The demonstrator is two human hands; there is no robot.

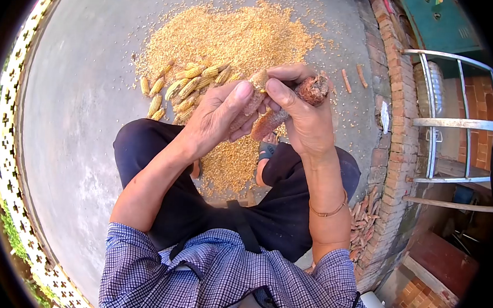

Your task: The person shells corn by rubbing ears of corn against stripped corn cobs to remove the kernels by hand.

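Observation:
My left hand is closed around a mostly stripped corn cob, its pale tip pointing up between my two thumbs. A second, reddish bare cob lies slanted in my right hand; its broken end shows beyond the fingers and its other end sticks out below. My right thumb presses near the tip of the first cob. Some fingers of both hands are hidden behind the cobs. Just past my left hand lie several unshelled ears of corn on the ground.
A wide heap of loose kernels covers the concrete floor, with more kernels between my feet. Two thin bare cobs lie at right. A pile of stripped cobs rests by the brick edging, near a metal railing.

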